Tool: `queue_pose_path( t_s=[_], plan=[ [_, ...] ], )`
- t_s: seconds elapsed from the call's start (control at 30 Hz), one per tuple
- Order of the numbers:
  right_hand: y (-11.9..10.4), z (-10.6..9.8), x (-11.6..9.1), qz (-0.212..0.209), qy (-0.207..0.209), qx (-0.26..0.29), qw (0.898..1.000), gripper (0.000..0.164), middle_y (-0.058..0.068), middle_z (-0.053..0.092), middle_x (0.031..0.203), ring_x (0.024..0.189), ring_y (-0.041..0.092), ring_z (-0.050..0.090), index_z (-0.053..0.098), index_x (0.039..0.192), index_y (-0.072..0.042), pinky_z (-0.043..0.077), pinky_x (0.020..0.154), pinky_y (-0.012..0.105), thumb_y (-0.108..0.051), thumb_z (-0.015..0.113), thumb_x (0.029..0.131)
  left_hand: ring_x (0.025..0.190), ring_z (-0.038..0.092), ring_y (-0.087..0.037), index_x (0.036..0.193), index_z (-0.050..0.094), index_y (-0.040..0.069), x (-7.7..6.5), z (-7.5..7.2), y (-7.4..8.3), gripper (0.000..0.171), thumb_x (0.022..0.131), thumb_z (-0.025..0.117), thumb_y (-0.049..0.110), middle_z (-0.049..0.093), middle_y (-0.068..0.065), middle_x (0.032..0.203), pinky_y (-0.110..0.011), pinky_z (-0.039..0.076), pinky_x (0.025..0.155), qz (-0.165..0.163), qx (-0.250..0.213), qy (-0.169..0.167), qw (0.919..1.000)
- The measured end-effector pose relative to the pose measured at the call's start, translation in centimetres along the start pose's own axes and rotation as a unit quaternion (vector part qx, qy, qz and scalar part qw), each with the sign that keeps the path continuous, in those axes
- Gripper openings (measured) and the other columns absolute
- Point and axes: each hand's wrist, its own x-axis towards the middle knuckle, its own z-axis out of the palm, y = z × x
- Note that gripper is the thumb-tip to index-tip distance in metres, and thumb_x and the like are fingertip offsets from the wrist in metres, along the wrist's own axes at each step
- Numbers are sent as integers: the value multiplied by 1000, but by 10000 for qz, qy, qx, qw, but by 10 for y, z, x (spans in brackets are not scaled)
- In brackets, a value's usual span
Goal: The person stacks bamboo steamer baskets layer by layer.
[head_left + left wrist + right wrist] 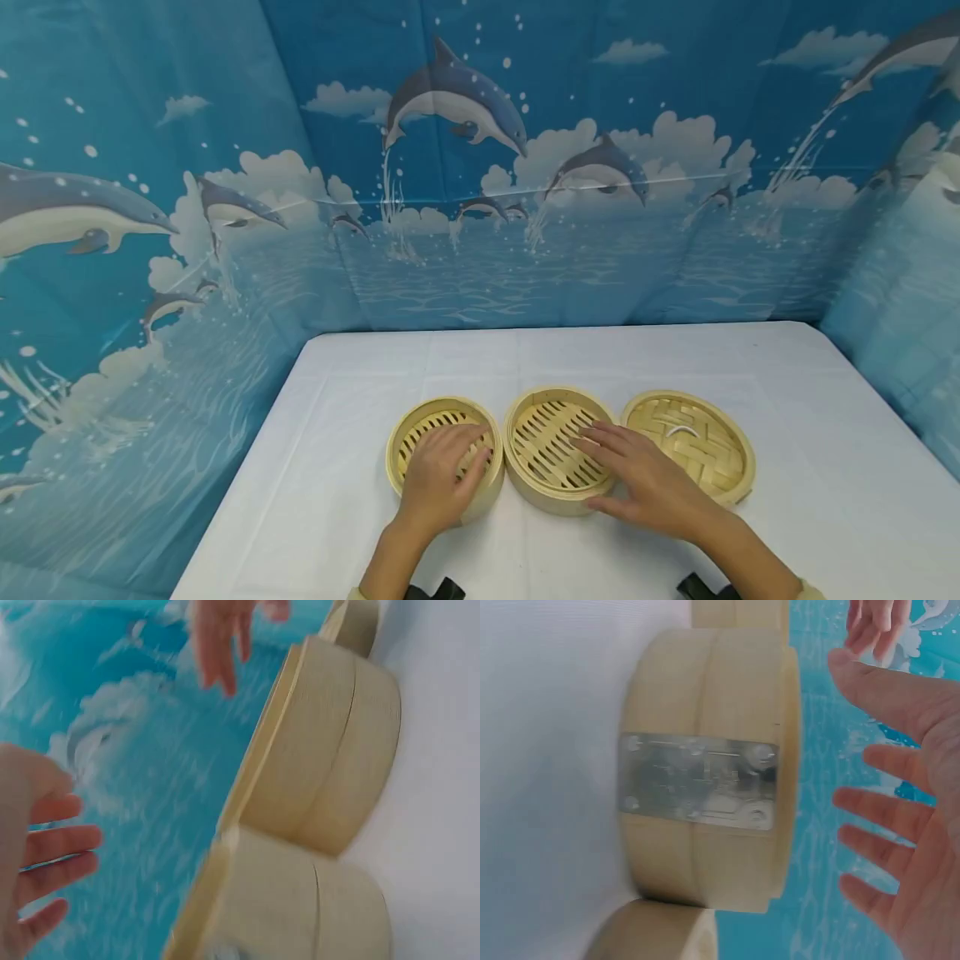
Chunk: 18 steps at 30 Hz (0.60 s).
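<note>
My left hand hovers over the left round bamboo steamer basket, its fingers loosely bent and holding nothing. Beside it stands a second bamboo steamer basket with a slatted base. My right hand is over that basket's right edge, fingers spread. The right wrist view shows a gap between this hand and the basket's wall, which bears a metal plate. A woven bamboo lid with a small pale handle lies to the right, partly behind the right hand.
A white cloth covers the table. Blue curtains printed with dolphins hang behind it and at both sides. Black straps show near the wrists at the bottom edge. The two baskets stand side by side, about touching.
</note>
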Motion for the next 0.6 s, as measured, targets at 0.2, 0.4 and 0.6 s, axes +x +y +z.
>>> queue_pose_path(
  t_s=[0.2, 0.4, 0.6],
  plan=[
    [1, 8, -9, -409, 225, 82, 9989, 59, 1, 56, 122, 115, 23, 49, 61, 120, -14, 39, 92, 37, -39, 79, 69, 92, 61, -17, 95, 68, 4, -29, -8, -33, 11, 88, 59, 3, 67, -3, 93, -26, 45, 86, -1585, -828, 1811, 9671],
    [3, 15, -11, -637, 349, 243, 9971, 55, 5, 59, 116, 111, 29, 50, 64, 113, -10, 17, 105, 17, -29, 83, 64, 110, 53, -26, 111, 62, -2, -48, -3, -51, 23, 96, 45, 4, 62, -11, 112, -15, 36, 96, -2705, -1254, 2535, 9203],
    [6, 22, -10, -962, 481, 382, 9935, 51, 7, 61, 112, 107, 29, 53, 66, 108, -9, 16, 107, 18, -22, 84, 61, 126, 38, -31, 130, 45, -6, -61, 5, -56, 36, 101, 36, 14, 46, -18, 133, -11, 28, 99, -3725, -1784, 2321, 8806]
  ],
)
